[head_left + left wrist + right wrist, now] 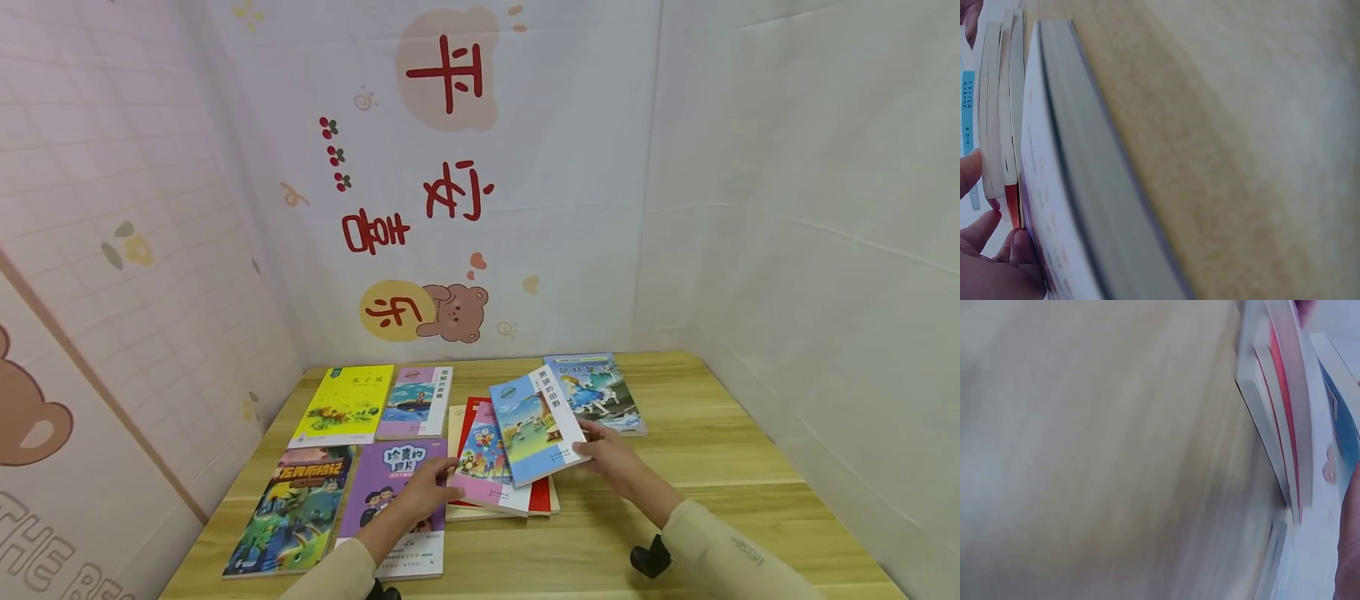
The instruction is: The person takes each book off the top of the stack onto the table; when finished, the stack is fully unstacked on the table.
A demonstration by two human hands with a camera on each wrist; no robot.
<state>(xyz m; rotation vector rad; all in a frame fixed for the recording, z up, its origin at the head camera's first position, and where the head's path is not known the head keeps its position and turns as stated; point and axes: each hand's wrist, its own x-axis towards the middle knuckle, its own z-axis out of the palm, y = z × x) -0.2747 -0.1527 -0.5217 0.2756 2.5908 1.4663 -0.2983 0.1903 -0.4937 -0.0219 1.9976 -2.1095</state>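
My right hand (pixel 611 457) grips the right edge of a blue book (pixel 528 429) with a lakeside picture and a white spine strip. In the right wrist view the blue book (pixel 1340 419) is lifted apart from the stack. The left hand (pixel 423 497) pinches the left edge of a pink book (pixel 483 467) with balloons on its cover, thumb (pixel 969 174) on one side and fingers on the other. Beneath the pink book lie a red book (pixel 542 497) and a cream-coloured book (pixel 480 513). The blue book hides part of this stack.
Left of the stack lie a yellow book (pixel 348 404), a whale-picture book (pixel 412 404), a green adventure book (pixel 292 517) and a purple book (pixel 382 479) under my left forearm. Behind my right hand lies a fairy-tale book (pixel 600 392). White curtains (pixel 570 208) enclose the wooden table (pixel 720 467).
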